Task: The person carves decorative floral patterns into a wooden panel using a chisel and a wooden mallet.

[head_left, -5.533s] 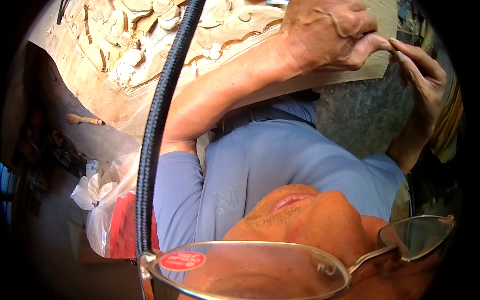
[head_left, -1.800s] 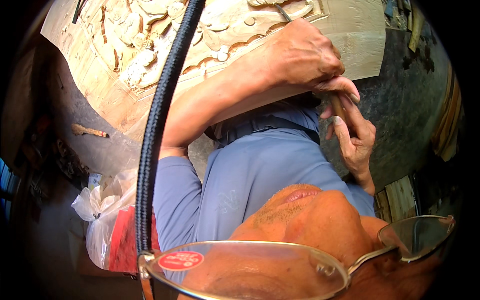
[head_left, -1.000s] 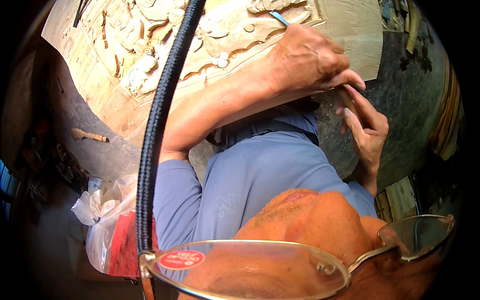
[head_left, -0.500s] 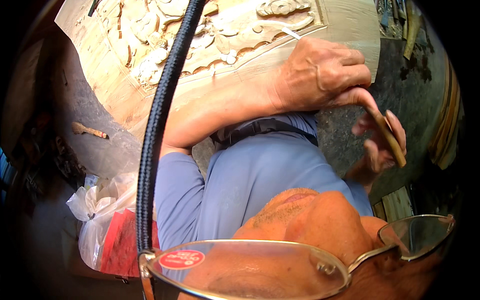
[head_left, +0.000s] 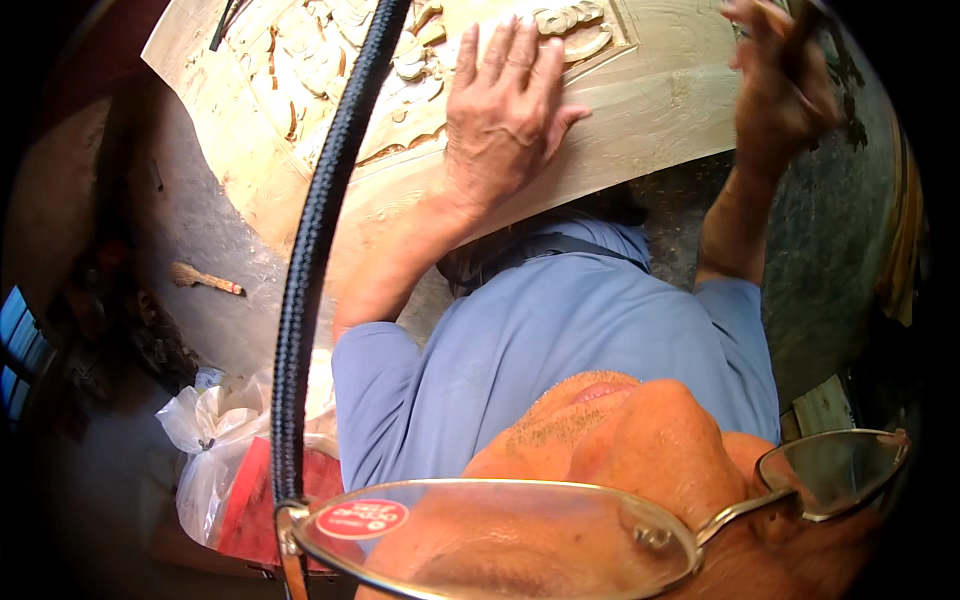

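My left hand (head_left: pixel 505 130) lies flat on a pale wooden panel (head_left: pixel 660 110), fingers spread and nothing in it. Its fingertips reach over the carved relief (head_left: pixel 415 65) of the panel. My right hand (head_left: pixel 785 100) is raised past the panel's right edge, blurred by motion. A brown wooden-handled tool (head_left: pixel 803 38) shows at its fingers; it looks gripped there, but its far end is hidden by the dark rim.
A brush-like tool with a wooden handle (head_left: pixel 208 279) lies on the grey floor at left. Below it stand a tied clear plastic bag (head_left: pixel 205 425) and a red object (head_left: pixel 245 510). A black braided cord (head_left: pixel 335 190) crosses the view. Long wooden pieces (head_left: pixel 905 230) stand at far right.
My left hand has let go of the wooden-handled tool and moved left to lie flat on the panel. My right hand has swung up and away to the far right.
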{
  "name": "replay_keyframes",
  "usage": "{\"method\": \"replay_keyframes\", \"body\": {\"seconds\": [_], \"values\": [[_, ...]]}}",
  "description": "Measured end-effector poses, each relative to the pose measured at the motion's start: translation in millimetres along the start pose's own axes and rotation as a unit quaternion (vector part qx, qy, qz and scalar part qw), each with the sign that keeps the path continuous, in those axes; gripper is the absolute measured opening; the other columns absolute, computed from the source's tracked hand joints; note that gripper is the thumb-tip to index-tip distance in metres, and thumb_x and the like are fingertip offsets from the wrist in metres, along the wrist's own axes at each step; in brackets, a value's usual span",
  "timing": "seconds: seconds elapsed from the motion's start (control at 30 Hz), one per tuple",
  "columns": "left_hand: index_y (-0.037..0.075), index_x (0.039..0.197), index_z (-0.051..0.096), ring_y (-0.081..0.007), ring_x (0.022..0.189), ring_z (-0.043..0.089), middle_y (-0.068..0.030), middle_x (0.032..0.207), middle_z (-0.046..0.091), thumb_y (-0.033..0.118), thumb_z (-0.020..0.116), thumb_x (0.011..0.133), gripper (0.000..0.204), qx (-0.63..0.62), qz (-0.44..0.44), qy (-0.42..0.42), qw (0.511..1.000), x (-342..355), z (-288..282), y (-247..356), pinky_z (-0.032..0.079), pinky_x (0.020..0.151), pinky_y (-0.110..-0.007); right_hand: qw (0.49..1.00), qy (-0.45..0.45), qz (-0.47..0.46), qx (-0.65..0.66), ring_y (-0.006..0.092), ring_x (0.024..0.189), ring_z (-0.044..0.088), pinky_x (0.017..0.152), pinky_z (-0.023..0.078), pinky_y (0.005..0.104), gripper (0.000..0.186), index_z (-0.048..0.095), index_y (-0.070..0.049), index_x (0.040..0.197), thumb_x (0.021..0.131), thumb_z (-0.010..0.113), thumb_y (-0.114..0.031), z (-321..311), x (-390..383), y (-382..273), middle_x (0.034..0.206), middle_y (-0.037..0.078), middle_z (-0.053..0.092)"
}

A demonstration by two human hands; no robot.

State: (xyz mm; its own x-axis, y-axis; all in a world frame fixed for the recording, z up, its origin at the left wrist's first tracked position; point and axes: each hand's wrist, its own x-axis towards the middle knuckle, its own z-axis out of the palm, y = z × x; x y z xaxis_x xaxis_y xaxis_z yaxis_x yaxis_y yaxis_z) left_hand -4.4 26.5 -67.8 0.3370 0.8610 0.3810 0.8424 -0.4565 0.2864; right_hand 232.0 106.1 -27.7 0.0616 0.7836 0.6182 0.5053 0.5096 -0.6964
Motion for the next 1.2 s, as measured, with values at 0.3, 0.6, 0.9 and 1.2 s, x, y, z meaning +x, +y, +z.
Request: {"method": "replay_keyframes", "body": {"seconds": [0.3,0.6,0.9,1.2], "values": [[-0.006,0.142,0.047,-0.0309,0.126,0.059,-0.0197,0.134,0.060,0.062,0.084,0.074,0.104,-0.507,-0.156,0.070,0.845,-85,13,-2,0.046,0.111,-0.045,0.954,-0.168,-0.243,0.054,0.0123,0.067,0.066,0.058,0.052,0.0253,0.020,0.074,-0.003,0.101,0.097,0.068,-0.022,84,-43,-66,0.087,0.010,0.076],[0.007,0.161,0.017,-0.0378,0.145,0.041,-0.0281,0.159,0.033,0.097,0.048,0.072,0.130,-0.670,-0.256,0.131,0.684,-103,17,38,0.036,0.121,-0.051,0.922,-0.163,-0.332,0.116,0.0153,0.061,0.064,0.054,0.052,0.0307,0.024,0.065,-0.017,0.089,0.080,0.062,-0.039,140,-121,-91,0.080,0.002,0.059],[0.004,0.158,0.022,-0.0358,0.144,0.042,-0.0254,0.156,0.036,0.088,0.055,0.076,0.122,-0.636,-0.208,0.091,0.737,-143,43,24,0.036,0.120,-0.050,0.929,-0.149,-0.314,0.128,0.0154,0.059,0.064,0.051,0.049,0.0308,0.025,0.058,-0.016,0.078,0.085,0.066,-0.039,148,-121,-93,0.068,0.000,0.050],[0.001,0.155,0.026,-0.0338,0.142,0.042,-0.0227,0.153,0.039,0.079,0.062,0.079,0.114,-0.626,-0.176,0.080,0.755,-150,54,19,0.036,0.119,-0.050,0.930,-0.145,-0.288,0.175,0.0137,0.059,0.061,0.047,0.047,0.0292,0.020,0.058,-0.017,0.081,0.080,0.067,-0.034,144,-119,-88,0.070,-0.001,0.047]]}}
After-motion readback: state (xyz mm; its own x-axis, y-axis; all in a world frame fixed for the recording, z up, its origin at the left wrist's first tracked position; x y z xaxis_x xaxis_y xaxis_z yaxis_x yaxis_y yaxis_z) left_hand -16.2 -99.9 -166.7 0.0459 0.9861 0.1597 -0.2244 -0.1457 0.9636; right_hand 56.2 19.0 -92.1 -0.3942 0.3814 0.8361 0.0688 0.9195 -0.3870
